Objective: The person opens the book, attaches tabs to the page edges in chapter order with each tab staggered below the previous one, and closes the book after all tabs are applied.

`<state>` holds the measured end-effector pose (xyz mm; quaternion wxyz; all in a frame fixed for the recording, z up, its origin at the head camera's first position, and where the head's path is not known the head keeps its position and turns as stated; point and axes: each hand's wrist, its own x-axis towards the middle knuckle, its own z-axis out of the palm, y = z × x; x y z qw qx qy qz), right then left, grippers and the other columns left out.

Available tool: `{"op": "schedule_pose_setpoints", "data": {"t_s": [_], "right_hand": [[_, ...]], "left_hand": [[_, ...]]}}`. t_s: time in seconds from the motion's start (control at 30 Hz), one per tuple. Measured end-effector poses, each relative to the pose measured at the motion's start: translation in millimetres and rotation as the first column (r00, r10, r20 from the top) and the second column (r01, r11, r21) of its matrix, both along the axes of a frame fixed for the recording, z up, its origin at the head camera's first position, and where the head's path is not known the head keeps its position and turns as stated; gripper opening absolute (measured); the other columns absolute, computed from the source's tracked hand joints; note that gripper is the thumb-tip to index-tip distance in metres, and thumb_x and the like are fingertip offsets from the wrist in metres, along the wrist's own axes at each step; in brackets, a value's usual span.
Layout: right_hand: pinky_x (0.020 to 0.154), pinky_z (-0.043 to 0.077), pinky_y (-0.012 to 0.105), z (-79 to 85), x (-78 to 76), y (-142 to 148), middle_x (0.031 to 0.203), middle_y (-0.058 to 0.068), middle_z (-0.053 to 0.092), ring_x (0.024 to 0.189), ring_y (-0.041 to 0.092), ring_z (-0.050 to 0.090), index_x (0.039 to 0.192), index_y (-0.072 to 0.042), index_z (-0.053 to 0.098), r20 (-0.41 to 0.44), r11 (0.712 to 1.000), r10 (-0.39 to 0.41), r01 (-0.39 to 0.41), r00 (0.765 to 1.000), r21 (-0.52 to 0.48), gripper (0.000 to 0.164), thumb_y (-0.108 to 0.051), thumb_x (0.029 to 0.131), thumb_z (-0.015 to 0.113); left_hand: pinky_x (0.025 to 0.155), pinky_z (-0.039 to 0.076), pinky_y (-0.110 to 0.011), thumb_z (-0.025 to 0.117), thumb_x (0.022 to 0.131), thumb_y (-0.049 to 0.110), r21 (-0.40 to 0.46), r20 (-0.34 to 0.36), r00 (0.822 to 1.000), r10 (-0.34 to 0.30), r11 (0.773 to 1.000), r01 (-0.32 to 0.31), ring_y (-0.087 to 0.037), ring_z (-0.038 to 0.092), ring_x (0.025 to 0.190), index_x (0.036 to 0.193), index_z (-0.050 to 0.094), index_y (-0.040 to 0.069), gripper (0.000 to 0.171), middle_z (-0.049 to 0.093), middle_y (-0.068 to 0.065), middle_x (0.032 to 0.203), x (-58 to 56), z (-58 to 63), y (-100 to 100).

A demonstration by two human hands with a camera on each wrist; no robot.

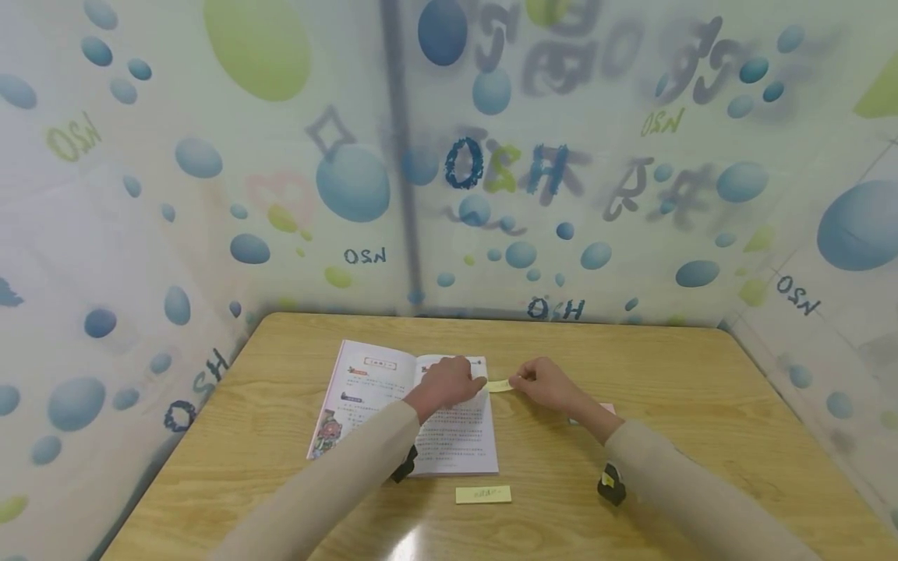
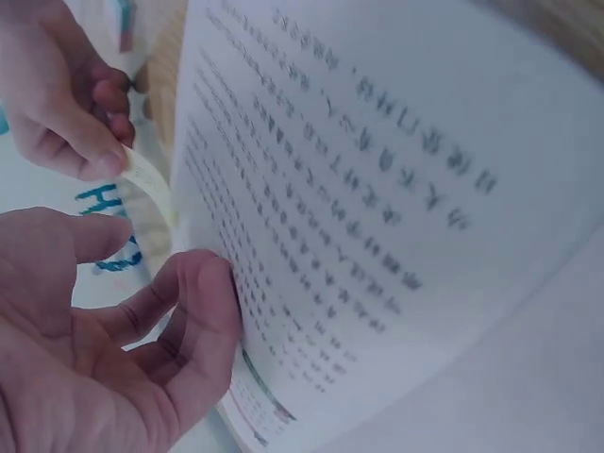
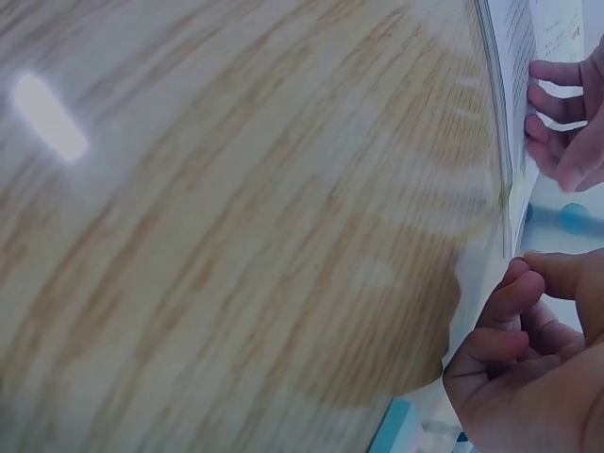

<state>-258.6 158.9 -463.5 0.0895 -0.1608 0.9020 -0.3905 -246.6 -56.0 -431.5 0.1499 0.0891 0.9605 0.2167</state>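
Observation:
An open book (image 1: 456, 444) with printed pages lies on the wooden table. My left hand (image 1: 449, 382) rests on the upper right page, its fingertips (image 2: 215, 278) on the paper near the outer edge and its thumb lifted apart from them. Between thumb and forefinger, my right hand (image 1: 550, 383) pinches one end of a narrow yellow sticky note (image 1: 500, 386). The note's other end reaches the page's right edge, and in the left wrist view it bows in a curve. Small writing shows faintly on it.
A yellow sticky-note pad (image 1: 483, 495) with handwriting lies in front of the book. Partly hidden behind my right forearm is a small pink and teal item (image 1: 609, 407). Patterned curtains (image 1: 491, 234) hang around the table (image 1: 666, 366).

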Motion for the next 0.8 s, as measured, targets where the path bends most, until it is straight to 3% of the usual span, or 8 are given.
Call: {"op": "schedule_pose_setpoints", "data": {"t_s": [0.23,0.4,0.63,0.8], "right_hand": [[0.056,0.039,0.028,1.9,0.7,1.6,0.071,-0.001,0.057,0.061,0.012,0.045,0.085,-0.003,0.073,-0.017,1.0,0.012,-0.011,1.0,0.007,0.019,-0.012,0.1,0.064],[0.054,0.037,0.026,2.4,0.0,0.7,0.068,-0.001,0.055,0.058,0.011,0.044,0.083,-0.005,0.072,0.002,1.0,0.004,-0.004,1.0,0.024,0.02,-0.013,0.1,0.064],[0.055,0.038,0.028,4.0,-1.2,-1.5,0.067,0.0,0.054,0.059,0.012,0.045,0.084,-0.006,0.072,0.013,0.999,0.006,-0.007,1.0,0.04,0.019,-0.012,0.1,0.064],[0.056,0.039,0.029,3.0,-0.7,0.1,0.066,0.0,0.054,0.058,0.012,0.045,0.084,-0.006,0.072,0.008,0.998,0.008,-0.008,1.0,0.064,0.018,-0.011,0.099,0.064]], "left_hand": [[0.043,0.039,-0.024,0.068,0.098,0.04,-0.087,0.054,0.997,0.051,0.995,-0.046,-0.014,0.053,0.046,0.087,0.066,0.005,0.037,0.06,-0.006,0.064,-17.1,-7.7,8.8],[0.041,0.037,-0.023,0.071,0.096,0.04,-0.106,0.075,0.995,0.071,0.992,-0.063,-0.013,0.05,0.044,0.083,0.066,0.005,0.038,0.06,-0.005,0.061,-20.1,-10.7,8.8],[0.041,0.034,-0.024,0.073,0.095,0.04,-0.109,0.136,0.983,0.124,0.988,-0.11,-0.012,0.046,0.043,0.094,0.067,0.004,0.037,0.055,-0.004,0.058,-24.1,-11.3,10.6],[0.041,0.037,-0.023,0.075,0.093,0.038,-0.088,0.161,0.977,0.143,0.988,-0.13,-0.012,0.046,0.043,0.091,0.066,0.004,0.035,0.052,-0.003,0.056,-26.0,-11.5,13.7]]}}
